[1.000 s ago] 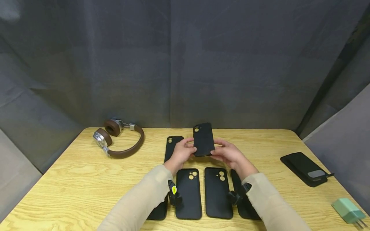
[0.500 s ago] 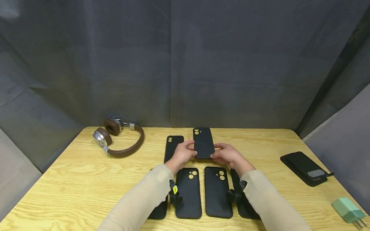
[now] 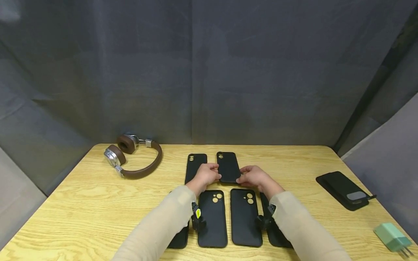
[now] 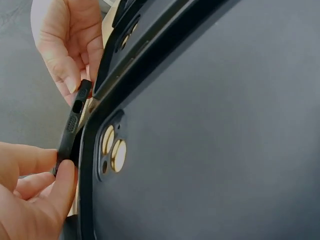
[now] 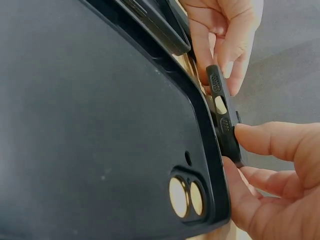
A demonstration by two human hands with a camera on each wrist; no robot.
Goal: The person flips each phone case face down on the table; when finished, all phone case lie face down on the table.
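Observation:
A black phone case [image 3: 228, 168] with camera cutouts at its upper left lies at the back middle of the table, held by its near corners. My left hand [image 3: 206, 175] pinches its left edge, and my right hand [image 3: 258, 178] pinches the right one. In the left wrist view the case's bottom edge [image 4: 71, 122], with a port slot, shows between both hands. The right wrist view has the same edge [image 5: 223, 112] with finger and thumb of the right hand [image 5: 280, 172] on its corner. Whether the case fully touches the table cannot be told.
Another black case [image 3: 196, 166] lies left of it, partly behind my left hand. Several more form a front row, including a left-middle case [image 3: 212, 219] and a right-middle case [image 3: 245, 217]. Brown headphones [image 3: 143, 171] are at left, a black pouch [image 3: 339, 188] and green plug [image 3: 392, 235] at right.
Both hands have lowered the phone case toward the table and slightly nearer. It was raised and tilted up before; now it looks about flat, beside the back-left case.

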